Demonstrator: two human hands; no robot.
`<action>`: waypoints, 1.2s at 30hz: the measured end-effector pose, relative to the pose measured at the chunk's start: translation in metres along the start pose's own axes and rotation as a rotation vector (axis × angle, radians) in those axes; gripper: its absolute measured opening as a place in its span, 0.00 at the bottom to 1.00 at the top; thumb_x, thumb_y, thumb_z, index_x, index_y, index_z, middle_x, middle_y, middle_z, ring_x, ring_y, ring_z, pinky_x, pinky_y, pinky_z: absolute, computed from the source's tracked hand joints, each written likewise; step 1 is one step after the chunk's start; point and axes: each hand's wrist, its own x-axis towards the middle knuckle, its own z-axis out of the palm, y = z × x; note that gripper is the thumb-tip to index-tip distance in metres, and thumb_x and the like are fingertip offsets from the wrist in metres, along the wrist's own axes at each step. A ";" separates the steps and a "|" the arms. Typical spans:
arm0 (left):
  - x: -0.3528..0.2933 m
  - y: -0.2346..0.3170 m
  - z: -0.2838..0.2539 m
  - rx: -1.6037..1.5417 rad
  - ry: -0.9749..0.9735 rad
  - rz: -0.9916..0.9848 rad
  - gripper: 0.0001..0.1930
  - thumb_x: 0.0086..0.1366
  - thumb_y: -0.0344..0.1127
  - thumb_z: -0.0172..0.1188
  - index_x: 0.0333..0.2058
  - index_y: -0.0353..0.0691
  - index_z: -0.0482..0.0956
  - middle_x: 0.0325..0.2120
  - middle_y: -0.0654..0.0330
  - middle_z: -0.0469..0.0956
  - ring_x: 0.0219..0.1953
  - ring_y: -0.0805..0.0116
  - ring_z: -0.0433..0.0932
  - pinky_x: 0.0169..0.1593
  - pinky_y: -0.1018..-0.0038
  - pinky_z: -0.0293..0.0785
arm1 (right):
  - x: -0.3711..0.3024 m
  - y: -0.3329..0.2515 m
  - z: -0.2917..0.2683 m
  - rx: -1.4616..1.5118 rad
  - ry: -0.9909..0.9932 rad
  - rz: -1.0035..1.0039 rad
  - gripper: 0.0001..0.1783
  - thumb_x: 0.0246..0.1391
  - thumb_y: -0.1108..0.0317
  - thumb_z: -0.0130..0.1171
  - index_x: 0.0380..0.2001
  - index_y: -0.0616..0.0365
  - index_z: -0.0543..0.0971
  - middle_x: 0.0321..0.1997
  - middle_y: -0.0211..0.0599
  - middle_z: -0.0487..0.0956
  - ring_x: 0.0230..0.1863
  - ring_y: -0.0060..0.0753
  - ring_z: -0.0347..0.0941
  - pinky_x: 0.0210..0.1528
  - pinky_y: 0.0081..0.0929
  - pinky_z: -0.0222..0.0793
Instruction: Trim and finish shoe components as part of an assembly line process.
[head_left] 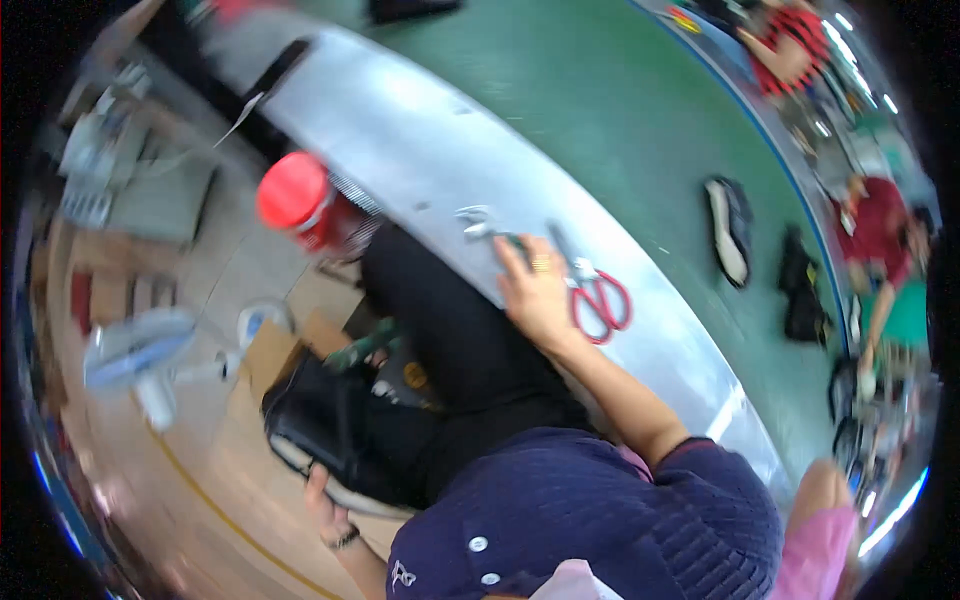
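At the lower left my left hand [325, 508] grips a black shoe [310, 415] with a pale sole, its fingers closed at the sole's edge beside my leg. Over the metal bench [400, 110], my right hand [538, 295] has its fingertips closed about a small tool [478, 222] with a shiny metal end and a dark handle; blur hides its exact kind. Just right of that hand lie scissors [600, 303] with red loop handles, their blades pointing away from me.
A red-lidded container [298, 195] stands left of the bench. Beyond the bench runs a green surface [600, 120] with a black shoe [730, 230] and other dark pieces. People work at the far right. A fan [140, 350] and a cardboard box [265, 365] are at left.
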 end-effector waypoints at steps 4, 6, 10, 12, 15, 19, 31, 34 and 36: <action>0.010 0.020 0.020 0.133 0.150 -0.306 0.33 0.65 0.56 0.54 0.58 0.35 0.67 0.55 0.54 0.71 0.56 0.57 0.71 0.61 0.62 0.66 | -0.004 0.006 0.012 0.089 0.141 -0.009 0.29 0.48 0.69 0.58 0.56 0.44 0.72 0.53 0.50 0.70 0.57 0.54 0.65 0.59 0.52 0.59; 0.022 0.038 0.021 0.391 0.255 -0.494 0.35 0.65 0.61 0.49 0.61 0.41 0.63 0.57 0.55 0.69 0.56 0.55 0.70 0.58 0.59 0.69 | -0.005 0.008 0.013 0.102 0.044 0.017 0.28 0.50 0.69 0.55 0.57 0.43 0.71 0.56 0.53 0.69 0.60 0.57 0.63 0.63 0.53 0.55; 0.049 0.061 0.007 0.101 -0.296 -0.806 0.36 0.61 0.66 0.50 0.61 0.50 0.64 0.52 0.53 0.72 0.49 0.59 0.75 0.49 0.63 0.76 | -0.006 0.010 0.011 0.132 0.137 -0.009 0.25 0.52 0.66 0.54 0.56 0.49 0.71 0.56 0.52 0.68 0.60 0.55 0.62 0.63 0.49 0.54; 0.054 0.057 0.003 0.385 -0.077 -0.517 0.36 0.61 0.66 0.50 0.61 0.50 0.64 0.53 0.52 0.71 0.50 0.60 0.74 0.50 0.63 0.75 | -0.006 0.009 0.009 0.110 0.137 -0.010 0.25 0.53 0.65 0.56 0.56 0.47 0.71 0.55 0.48 0.68 0.60 0.51 0.62 0.62 0.47 0.55; 0.053 0.045 0.010 0.533 0.040 -0.378 0.37 0.61 0.66 0.51 0.62 0.49 0.63 0.54 0.52 0.71 0.51 0.61 0.74 0.51 0.64 0.74 | -0.006 0.009 0.007 0.138 0.156 -0.028 0.22 0.53 0.65 0.54 0.53 0.50 0.73 0.55 0.51 0.68 0.60 0.52 0.62 0.62 0.47 0.55; 0.049 0.037 0.023 0.569 0.082 -0.324 0.38 0.60 0.66 0.51 0.62 0.48 0.63 0.55 0.51 0.70 0.53 0.62 0.73 0.53 0.65 0.72 | -0.005 0.009 0.008 0.150 0.167 -0.022 0.21 0.53 0.65 0.55 0.52 0.50 0.74 0.55 0.50 0.69 0.60 0.52 0.63 0.61 0.46 0.56; 0.048 0.036 0.052 0.675 0.070 -0.226 0.38 0.60 0.67 0.53 0.59 0.44 0.67 0.50 0.51 0.74 0.48 0.63 0.76 0.48 0.69 0.75 | 0.012 0.002 0.006 0.175 0.032 0.004 0.27 0.51 0.67 0.56 0.56 0.58 0.69 0.53 0.46 0.69 0.58 0.47 0.63 0.60 0.44 0.57; 0.034 0.030 0.070 0.616 0.177 -0.193 0.25 0.67 0.55 0.50 0.60 0.54 0.70 0.50 0.68 0.74 0.35 0.80 0.74 0.20 0.88 0.57 | 0.029 -0.005 0.003 0.041 -0.219 0.221 0.26 0.47 0.65 0.57 0.51 0.61 0.70 0.50 0.49 0.72 0.53 0.50 0.68 0.52 0.45 0.66; 0.030 0.023 0.078 0.191 -0.097 -0.161 0.28 0.68 0.47 0.54 0.59 0.35 0.67 0.56 0.56 0.72 0.56 0.62 0.71 0.62 0.67 0.63 | 0.038 -0.008 -0.004 0.147 -0.326 0.262 0.22 0.45 0.62 0.57 0.43 0.62 0.74 0.45 0.52 0.75 0.46 0.53 0.72 0.46 0.45 0.71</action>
